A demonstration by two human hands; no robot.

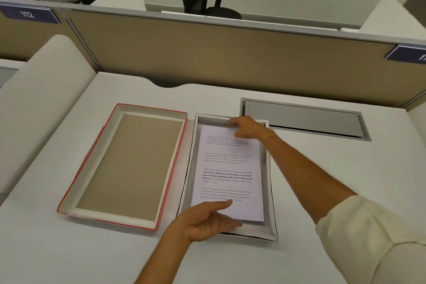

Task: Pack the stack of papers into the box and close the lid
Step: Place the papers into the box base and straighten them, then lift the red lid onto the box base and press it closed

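— Where are the hands?
— The left hand (208, 220) lies flat, fingers spread, on the papers' (227, 173) near edge; the right hand (247, 127) presses the far edge, fingers bent.
— And the papers?
— Inside the box (273, 226). The lid (69, 193) lies upturned beside it.

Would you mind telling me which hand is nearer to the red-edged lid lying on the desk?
Left. The left hand rests at the near end of the papers in the box, just right of the lid. The right hand is at the papers' far end, farther off.
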